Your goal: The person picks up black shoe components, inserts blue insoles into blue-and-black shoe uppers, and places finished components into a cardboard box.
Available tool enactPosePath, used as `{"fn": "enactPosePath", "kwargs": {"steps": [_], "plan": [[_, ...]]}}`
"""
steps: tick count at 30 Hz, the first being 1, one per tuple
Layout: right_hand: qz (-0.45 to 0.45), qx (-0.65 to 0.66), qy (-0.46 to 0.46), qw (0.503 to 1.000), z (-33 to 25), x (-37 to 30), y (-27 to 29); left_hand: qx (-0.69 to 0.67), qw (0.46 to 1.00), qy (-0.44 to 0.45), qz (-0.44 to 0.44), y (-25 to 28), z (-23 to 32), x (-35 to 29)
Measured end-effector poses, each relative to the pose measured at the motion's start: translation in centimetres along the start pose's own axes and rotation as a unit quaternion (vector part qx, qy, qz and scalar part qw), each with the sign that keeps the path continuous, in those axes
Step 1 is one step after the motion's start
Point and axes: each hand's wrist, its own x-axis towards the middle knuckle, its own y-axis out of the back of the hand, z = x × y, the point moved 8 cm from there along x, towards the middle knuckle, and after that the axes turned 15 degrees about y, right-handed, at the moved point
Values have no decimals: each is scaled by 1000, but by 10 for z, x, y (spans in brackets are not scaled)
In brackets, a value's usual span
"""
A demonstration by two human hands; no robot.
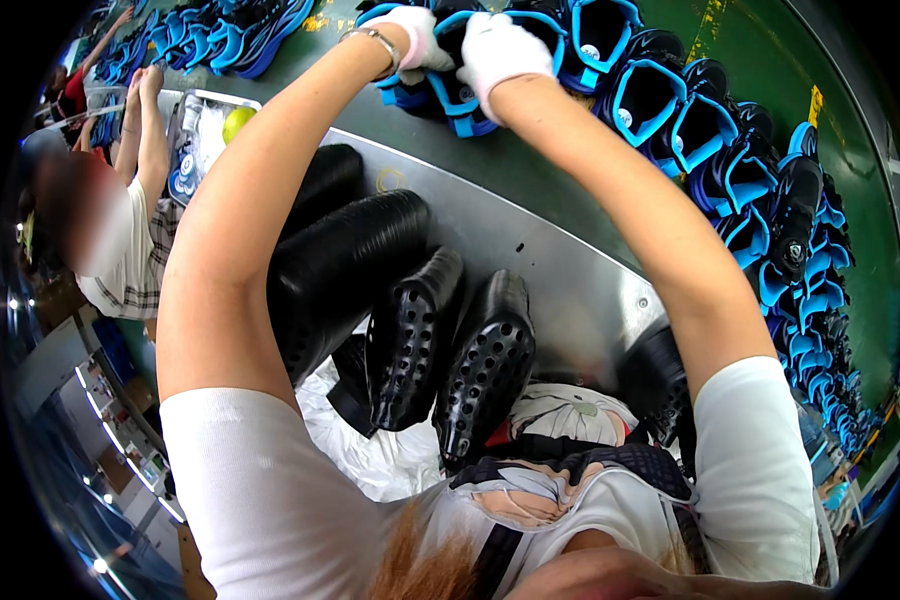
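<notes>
Your white-gloved left hand (422, 45) and white-gloved right hand (502, 58) were at a black, blue-lined fabric boot (464, 113) on the far green work surface (590, 190); you had fingers curled, their grip impossible to tell. Rightward, similar black-and-blue boots (650, 103) already stood crowded together; what remained couldn't be judged.

And it's shoes (645, 100) lining the belt (775, 75) ahead and down the right; this side, the worktop (575, 275), forms (485, 365) even nearer; out left, a tray (225, 98), then a co-worker (110, 235).
</notes>
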Motion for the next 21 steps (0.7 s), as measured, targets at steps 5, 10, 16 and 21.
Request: {"fn": "enactPosePath", "kwargs": {"steps": [5,10,16,21], "plan": [[-16,14,10,1000,-8,13,-9,80,997,0,-16,-9,-8,20],[-46,32,-21,998,-4,25,-17,96,994,-27,36,-7,-1,27],[-75,32,25,996,-14,34,-11,131,988,-20,78,-1,-6,38],[-67,9,19,998,-5,25,-4,94,994,24,-51,-10,-4,31]]}}
